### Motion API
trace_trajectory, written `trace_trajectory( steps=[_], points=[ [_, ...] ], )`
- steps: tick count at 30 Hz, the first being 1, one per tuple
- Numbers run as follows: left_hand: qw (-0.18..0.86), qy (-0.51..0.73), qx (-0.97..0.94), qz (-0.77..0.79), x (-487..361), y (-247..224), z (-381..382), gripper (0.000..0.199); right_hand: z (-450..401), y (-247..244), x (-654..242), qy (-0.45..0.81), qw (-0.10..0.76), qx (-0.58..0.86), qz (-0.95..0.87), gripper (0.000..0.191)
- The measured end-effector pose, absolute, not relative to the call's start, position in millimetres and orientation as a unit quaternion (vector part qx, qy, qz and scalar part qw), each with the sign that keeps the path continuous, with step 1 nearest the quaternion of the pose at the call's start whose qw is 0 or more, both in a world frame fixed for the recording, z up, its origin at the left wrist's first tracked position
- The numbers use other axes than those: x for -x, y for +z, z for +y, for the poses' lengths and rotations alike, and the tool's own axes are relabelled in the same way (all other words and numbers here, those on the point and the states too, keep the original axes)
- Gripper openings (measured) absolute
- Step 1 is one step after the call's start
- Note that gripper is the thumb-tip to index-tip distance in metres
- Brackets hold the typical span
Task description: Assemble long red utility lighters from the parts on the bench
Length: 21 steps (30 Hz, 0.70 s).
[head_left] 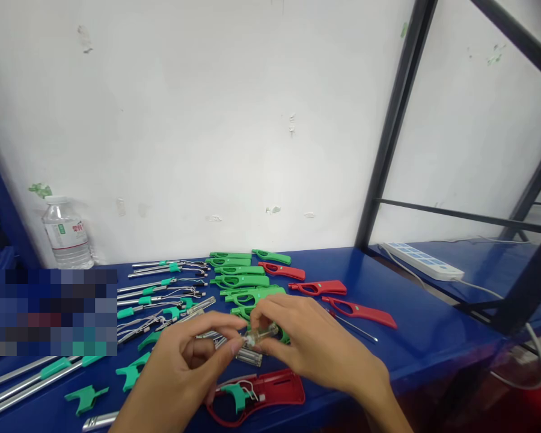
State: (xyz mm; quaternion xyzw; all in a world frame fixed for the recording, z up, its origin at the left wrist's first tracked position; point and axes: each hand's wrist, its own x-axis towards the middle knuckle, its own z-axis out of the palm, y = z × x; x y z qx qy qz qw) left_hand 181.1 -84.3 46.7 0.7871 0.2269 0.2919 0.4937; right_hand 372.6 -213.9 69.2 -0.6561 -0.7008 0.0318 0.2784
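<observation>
A small clear piece (262, 334) is held between my two hands above the blue table. My left hand (192, 352) pinches its left end with thumb and forefinger. Around its right part, the fingers of my right hand (304, 334) are closed. Just below lies an open red lighter shell (277, 390) with a green trigger (238, 397) and thin wires in it. Other clear pieces (249, 356) lie partly hidden behind my fingers. Green lighter shells (241, 281) are lined up behind my hands, with red ones (365, 311) to their right.
Metal rods with green parts and wires (148, 288) lie at the left, near loose green triggers (86, 399). A screwdriver (354, 326) rests right of my right hand. A bottle (67, 234) stands by the wall; a power strip (426, 261) lies beyond the black frame (388, 132).
</observation>
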Motion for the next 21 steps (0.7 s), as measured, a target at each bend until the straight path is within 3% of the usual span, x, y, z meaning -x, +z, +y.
trace_trajectory(
  steps=[8,13,21],
  points=[
    [0.530,0.244,-0.778,0.233,-179.2,44.5,-85.7,0.043,-216.1,68.7,-372.8,0.023,0.264,0.649,-0.713,0.010],
    [0.537,0.230,-0.789,0.190,-179.6,30.8,-77.4,0.052,-219.1,72.5,-372.1,0.020,0.248,0.656,-0.713,0.023],
    [0.519,0.258,-0.794,0.183,-181.8,40.2,-90.3,0.068,-222.1,73.8,-366.8,0.045,0.241,0.661,-0.709,0.026]
  ],
)
